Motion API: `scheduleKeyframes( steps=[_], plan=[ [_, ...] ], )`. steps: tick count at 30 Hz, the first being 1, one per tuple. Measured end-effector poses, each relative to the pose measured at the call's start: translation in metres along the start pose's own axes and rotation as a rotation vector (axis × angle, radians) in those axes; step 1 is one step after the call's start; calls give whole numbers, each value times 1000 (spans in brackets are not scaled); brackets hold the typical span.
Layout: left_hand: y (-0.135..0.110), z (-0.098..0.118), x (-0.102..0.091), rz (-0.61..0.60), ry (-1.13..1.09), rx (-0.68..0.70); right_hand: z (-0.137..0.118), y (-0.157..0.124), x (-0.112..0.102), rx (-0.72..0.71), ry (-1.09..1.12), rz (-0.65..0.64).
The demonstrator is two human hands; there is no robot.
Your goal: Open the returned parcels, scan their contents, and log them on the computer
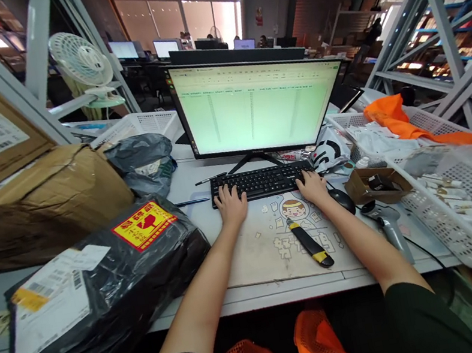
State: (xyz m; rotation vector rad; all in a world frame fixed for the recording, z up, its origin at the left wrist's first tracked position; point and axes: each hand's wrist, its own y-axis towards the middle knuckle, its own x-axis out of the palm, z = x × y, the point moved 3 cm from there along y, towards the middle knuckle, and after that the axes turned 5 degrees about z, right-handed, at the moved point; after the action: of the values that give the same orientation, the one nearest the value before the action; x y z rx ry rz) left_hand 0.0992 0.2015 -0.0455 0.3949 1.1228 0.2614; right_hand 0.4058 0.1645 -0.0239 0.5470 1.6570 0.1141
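Both hands rest on a black keyboard (264, 181) in front of a monitor (255, 106) that shows a pale spreadsheet. My left hand (231, 206) lies on the keyboard's left end with its fingers spread. At the right end is my right hand (312, 186), its fingers also apart over the keys. Neither holds anything. Between my forearms, a black and yellow utility knife (310, 242) lies on the printed desk mat (255, 258). A black mouse (341, 200) sits just right of my right hand, partly behind the wrist.
A black-wrapped parcel (140, 284) and cardboard boxes (31, 206) crowd the left side, with a grey plastic bag (142, 162) behind. To the right are a barcode scanner (388, 225), a small open box (377, 185) and white baskets (449, 224). A fan (81, 59) hangs at back left.
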Motion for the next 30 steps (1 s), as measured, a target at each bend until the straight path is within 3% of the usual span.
scheduleKeyframes(
  steps=[3,9,12,18,30],
  plan=[
    [1,-1,-1,-19,-11,-12,19,-14,-7,1,3,-2],
    [1,-1,0,-29,-2,-22,87,-46,-12,161,-81,-89],
    [1,-1,0,-34,-8,-25,105,-61,-9,136,-58,-85],
    [-1,-2,1,-14,-7,-24,107,-86,-7,115,-9,150],
    [-3,-3,4,34,-18,-2,96,-92,-12,-33,18,266]
  ],
)
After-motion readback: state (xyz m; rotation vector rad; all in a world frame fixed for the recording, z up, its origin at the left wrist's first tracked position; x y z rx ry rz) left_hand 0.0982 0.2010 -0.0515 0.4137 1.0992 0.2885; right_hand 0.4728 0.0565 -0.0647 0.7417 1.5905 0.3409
